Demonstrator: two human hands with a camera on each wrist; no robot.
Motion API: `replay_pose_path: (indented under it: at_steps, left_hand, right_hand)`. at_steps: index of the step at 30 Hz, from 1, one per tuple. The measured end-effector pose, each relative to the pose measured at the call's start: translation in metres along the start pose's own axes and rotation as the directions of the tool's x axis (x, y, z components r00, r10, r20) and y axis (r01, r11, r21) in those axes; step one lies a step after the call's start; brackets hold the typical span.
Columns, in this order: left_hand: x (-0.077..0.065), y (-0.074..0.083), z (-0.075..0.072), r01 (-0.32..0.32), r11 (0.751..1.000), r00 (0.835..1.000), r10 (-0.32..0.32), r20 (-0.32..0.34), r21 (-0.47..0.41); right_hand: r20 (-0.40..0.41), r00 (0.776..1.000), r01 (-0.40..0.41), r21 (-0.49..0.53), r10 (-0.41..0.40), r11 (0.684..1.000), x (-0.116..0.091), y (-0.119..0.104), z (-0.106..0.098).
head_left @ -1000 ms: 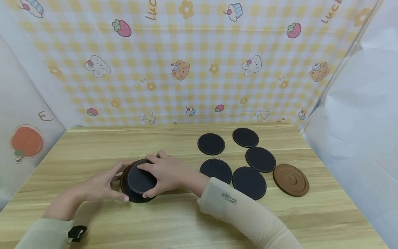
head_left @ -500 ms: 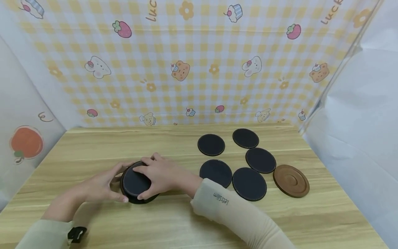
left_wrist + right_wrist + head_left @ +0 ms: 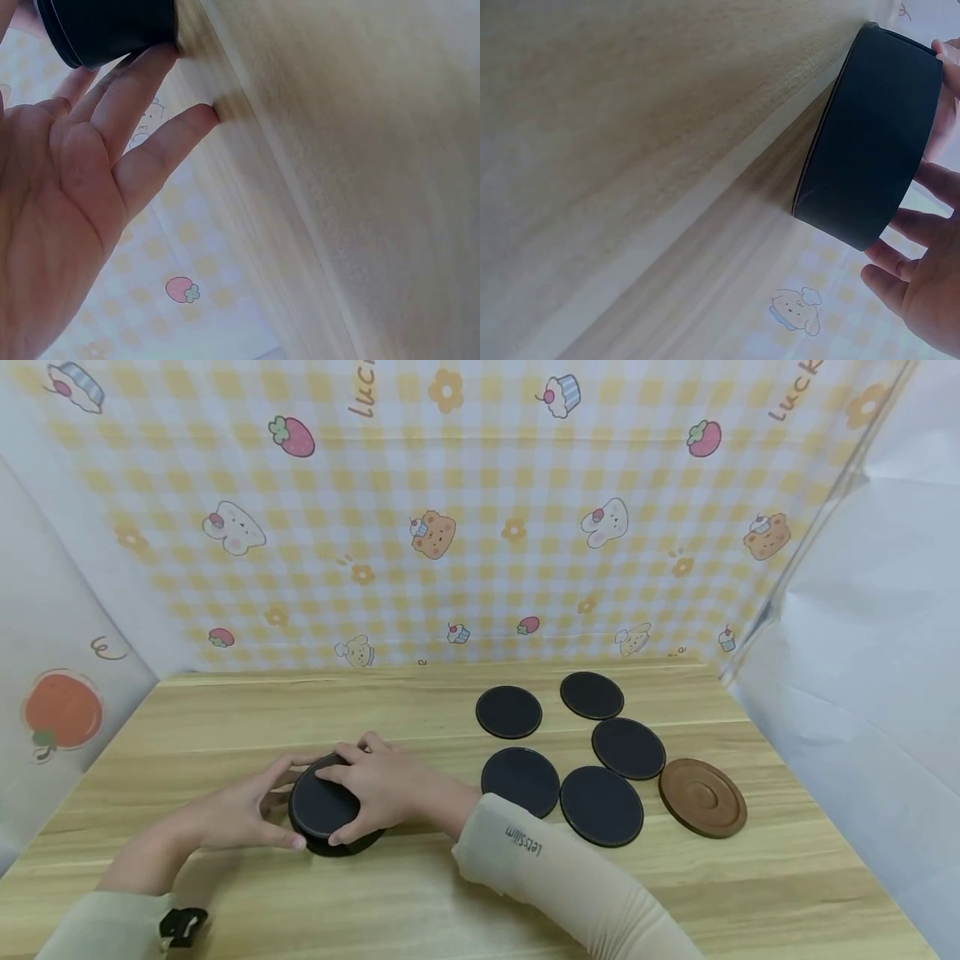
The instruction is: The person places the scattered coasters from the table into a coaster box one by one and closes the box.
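Note:
A round black coaster holder [image 3: 351, 846] stands on the table at centre left; its tall smooth side [image 3: 870, 135] fills part of the right wrist view. A black coaster [image 3: 321, 806] with a stitched edge lies over its top, slightly left of the holder's rim. My right hand [image 3: 382, 789] holds this coaster from above, thumb at the near edge and fingers spread over the top and far edge. My left hand [image 3: 243, 806] curves around the holder's left side, thumb in front and fingers behind. In the left wrist view, its fingertips [image 3: 166, 56] meet the holder's wall.
Several black coasters, such as the far one [image 3: 508, 712] and the near one [image 3: 602, 806], lie flat on the wooden table [image 3: 420, 910] to the right. Beside them is a brown round wooden lid-like disc [image 3: 702, 797]. A checked cloth [image 3: 480, 527] hangs behind the table.
My right hand has moved left, bringing the coaster from the holder's upper right to cover most of its top. My left hand has stayed around the holder.

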State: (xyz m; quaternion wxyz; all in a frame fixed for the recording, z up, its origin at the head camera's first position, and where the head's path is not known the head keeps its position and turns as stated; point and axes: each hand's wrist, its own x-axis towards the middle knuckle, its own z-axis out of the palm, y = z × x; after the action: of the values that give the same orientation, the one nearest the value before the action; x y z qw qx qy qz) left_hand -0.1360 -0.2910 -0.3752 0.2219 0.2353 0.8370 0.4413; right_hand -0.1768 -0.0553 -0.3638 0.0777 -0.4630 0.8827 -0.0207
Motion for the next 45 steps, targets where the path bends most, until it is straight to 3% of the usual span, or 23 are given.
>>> replay_pose_path:
  at_steps: [4,20,36,45]
  left_hand:
    - [0.000,0.001,0.000,0.033,0.999,0.999,-0.032,0.022,-0.038]
    - [0.002,0.001,0.002,0.054,0.999,0.998,-0.053,-0.015,0.010]
    - [0.003,0.000,0.002,0.006,0.999,1.000,-0.005,-0.031,0.039]
    - [0.001,-0.002,0.002,-0.002,0.999,0.999,0.003,-0.040,0.033]
  right_hand:
    - [0.009,1.000,-0.001,0.011,0.001,1.000,-0.001,0.000,-0.001]
    - [0.000,1.000,0.012,0.095,-0.012,0.995,-0.010,0.011,0.001]
    - [-0.001,1.000,-0.013,0.135,0.014,0.991,-0.029,0.034,0.002]
    - [0.024,0.997,-0.078,0.142,0.076,0.987,-0.045,0.051,0.003]
